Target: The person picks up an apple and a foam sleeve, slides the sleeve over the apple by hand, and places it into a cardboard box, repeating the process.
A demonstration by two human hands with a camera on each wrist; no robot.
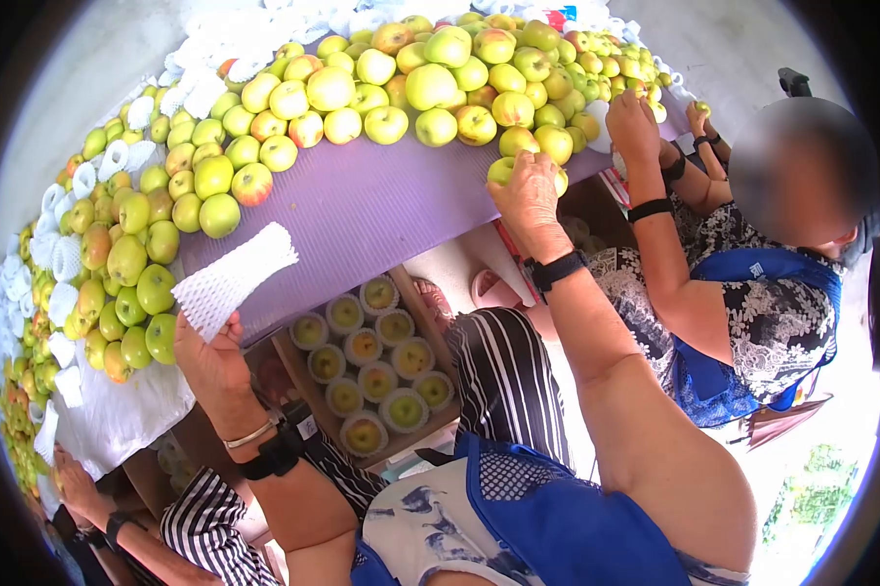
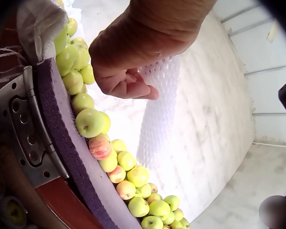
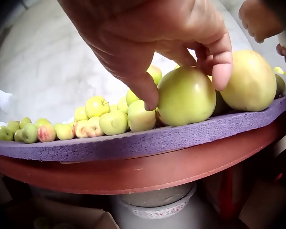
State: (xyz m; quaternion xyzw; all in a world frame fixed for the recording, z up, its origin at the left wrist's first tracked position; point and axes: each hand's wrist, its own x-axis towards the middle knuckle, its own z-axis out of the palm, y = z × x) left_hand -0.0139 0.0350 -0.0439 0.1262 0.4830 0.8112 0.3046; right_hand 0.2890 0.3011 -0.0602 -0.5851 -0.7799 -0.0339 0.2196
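Observation:
A white foam net sleeve (image 1: pixel 237 281) is pinched in the left hand (image 1: pixel 213 363) near the table's left front edge. In the left wrist view the curled fingers of the left hand (image 2: pixel 133 57) hold the top of the net (image 2: pixel 159 109), which hangs down. At the table's front edge the right hand (image 1: pixel 531 200) has its fingers over a green apple (image 1: pixel 501 171). Seen from the right wrist, thumb and fingers of the right hand (image 3: pixel 157 38) lie on both sides of the green apple (image 3: pixel 187 96), which sits on the purple mat (image 3: pixel 109 148).
Many apples (image 1: pixel 330 88) are heaped along the purple table mat (image 1: pixel 332 195). Below the edge stands a cardboard box (image 1: pixel 425 430) of apples in foam nets. A person in a patterned top (image 1: pixel 781 322) works at the right; another person's hand (image 1: pixel 74 483) is at the lower left.

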